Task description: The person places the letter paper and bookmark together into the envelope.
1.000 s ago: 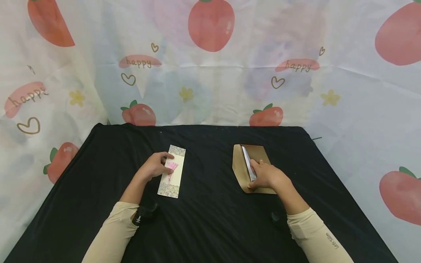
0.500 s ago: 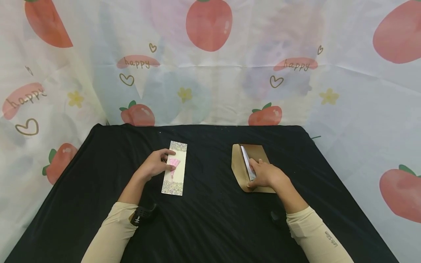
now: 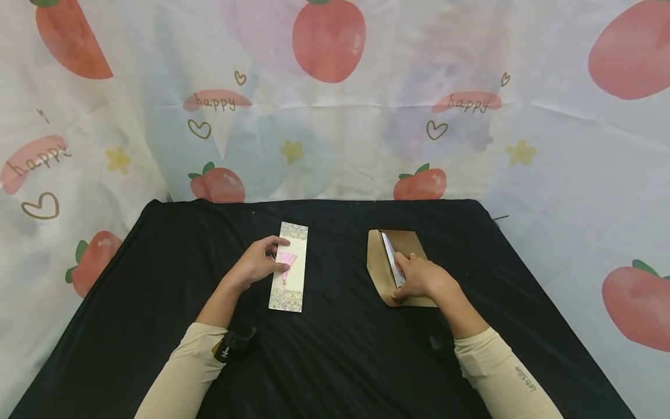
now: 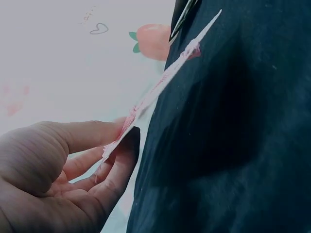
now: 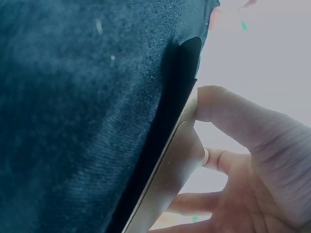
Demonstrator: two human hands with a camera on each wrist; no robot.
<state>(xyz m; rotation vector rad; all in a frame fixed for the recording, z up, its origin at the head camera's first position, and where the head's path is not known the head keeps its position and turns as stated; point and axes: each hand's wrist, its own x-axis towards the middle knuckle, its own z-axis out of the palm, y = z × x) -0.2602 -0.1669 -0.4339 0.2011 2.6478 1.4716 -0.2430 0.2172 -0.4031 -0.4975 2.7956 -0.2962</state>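
Observation:
My left hand [image 3: 255, 262] pinches the left edge of a long cream card [image 3: 294, 294] with lace-patterned ends and a pink tassel [image 3: 287, 259] on its face. In the left wrist view the card [image 4: 167, 80] is seen almost edge-on, tilted over the black cloth, with the thumb on one face and fingers behind. On the right, my right hand [image 3: 423, 277] grips a brown paper envelope [image 3: 377, 265] at its opening, thumb and index finger spread along it. A white strip [image 3: 391, 256] shows inside that opening. The right wrist view has the envelope [image 5: 170, 170] side-on, its lower end out of frame.
Black cloth [image 3: 335, 355] covers the table, up to a fruit-print curtain [image 3: 340, 145] behind and at both sides. A dark band [image 3: 232, 343] is on the left wrist. Bare cloth lies between the card and the envelope.
The left hand has carried the card to the right and slightly away from me, and the card now stands more upright in the head view. The right hand and envelope hold their place.

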